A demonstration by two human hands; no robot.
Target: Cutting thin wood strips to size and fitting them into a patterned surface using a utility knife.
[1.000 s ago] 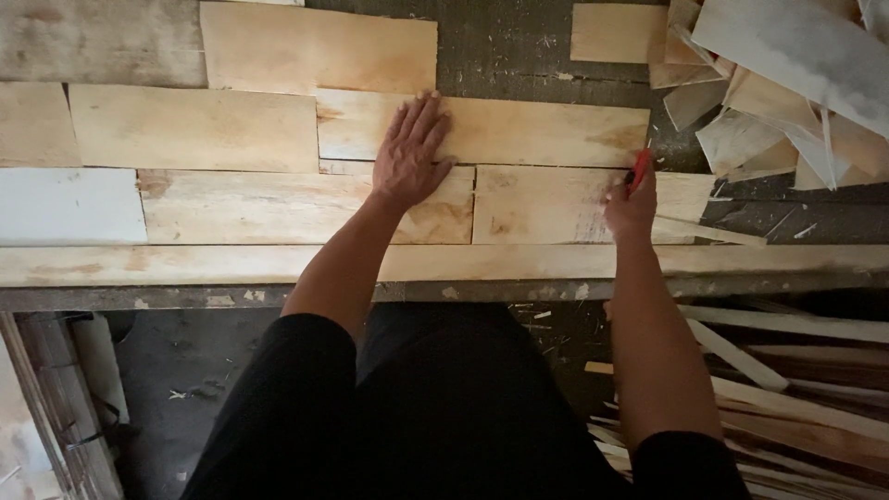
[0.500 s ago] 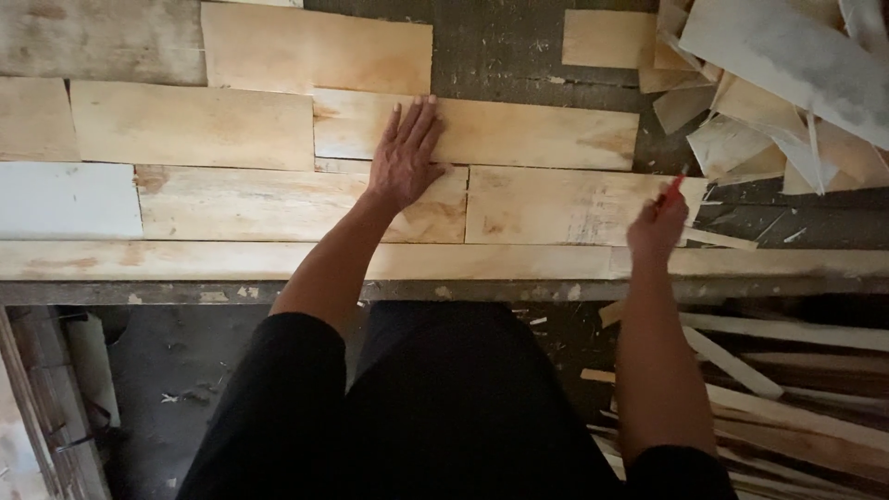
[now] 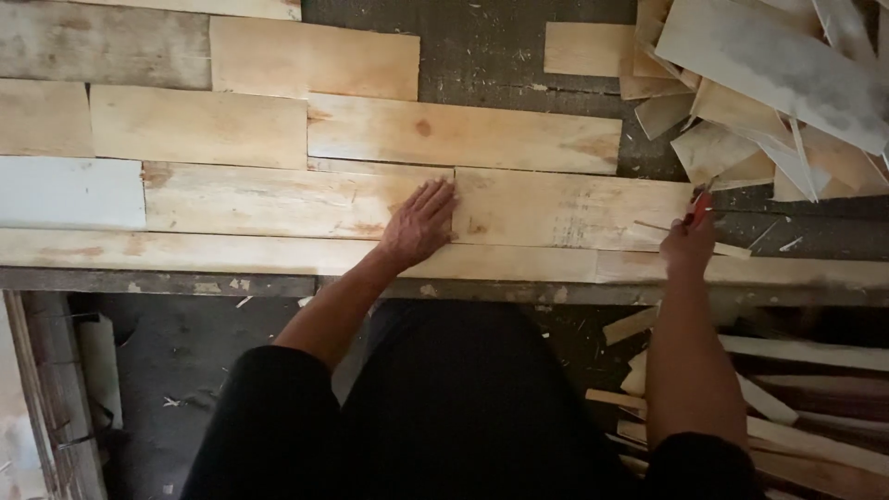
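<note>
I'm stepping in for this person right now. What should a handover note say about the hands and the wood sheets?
Left hand: flat, palm down, pressing the seam where two pale veneer sheets meet in the near row.
Right hand: closed around a red-handled tool, its tip at the right end of that row.
Done: several rows of sheets lie edge to edge on the dark worktable.
Left: bare table shows at the upper right; a loose pile of offcuts lies at the right.

Pale yellow veneer sheets [image 3: 565, 208] with brown knots, one whitish sheet [image 3: 65, 193], red-handled tool [image 3: 699, 208], dark grey table [image 3: 482, 46]
</note>
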